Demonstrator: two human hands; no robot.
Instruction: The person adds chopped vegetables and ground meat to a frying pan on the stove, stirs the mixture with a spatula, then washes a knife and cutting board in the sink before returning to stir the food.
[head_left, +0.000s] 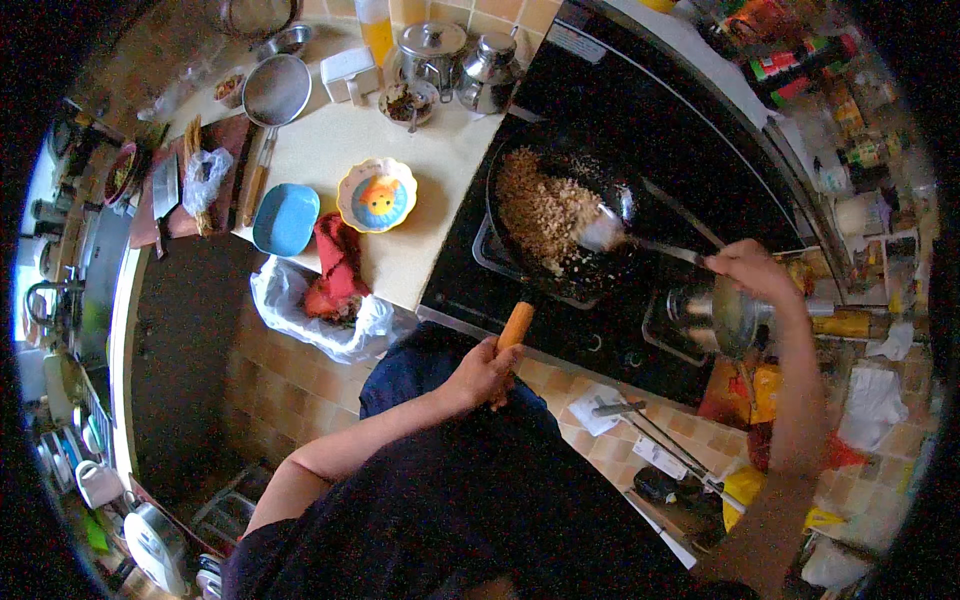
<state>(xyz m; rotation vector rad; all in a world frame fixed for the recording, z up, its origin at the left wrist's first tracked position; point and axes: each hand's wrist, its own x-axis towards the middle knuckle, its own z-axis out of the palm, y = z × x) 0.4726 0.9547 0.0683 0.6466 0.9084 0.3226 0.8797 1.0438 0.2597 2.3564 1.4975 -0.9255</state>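
My left hand (484, 373) is closed around a wooden handle (515, 324) that points at the black wok (637, 251); the dark join between them is hard to make out. Crumbly brown minced food (551, 214) lies in the wok, mostly on its left side. My right hand (750, 268) grips a metal spatula (664, 246). Its blurred blade (600, 229) rests against the food inside the wok. The wok sits on the left burner of a black gas hob (465, 289).
A pot (731, 319) stands on the right burner. Left of the hob, the counter (450, 202) bears a scalloped bowl (377, 196), a blue dish (286, 221), a red cloth (337, 251) and a steel kettle (487, 75). A bag-lined bin (285, 300) is below; a cleaver (166, 187) lies on a board.
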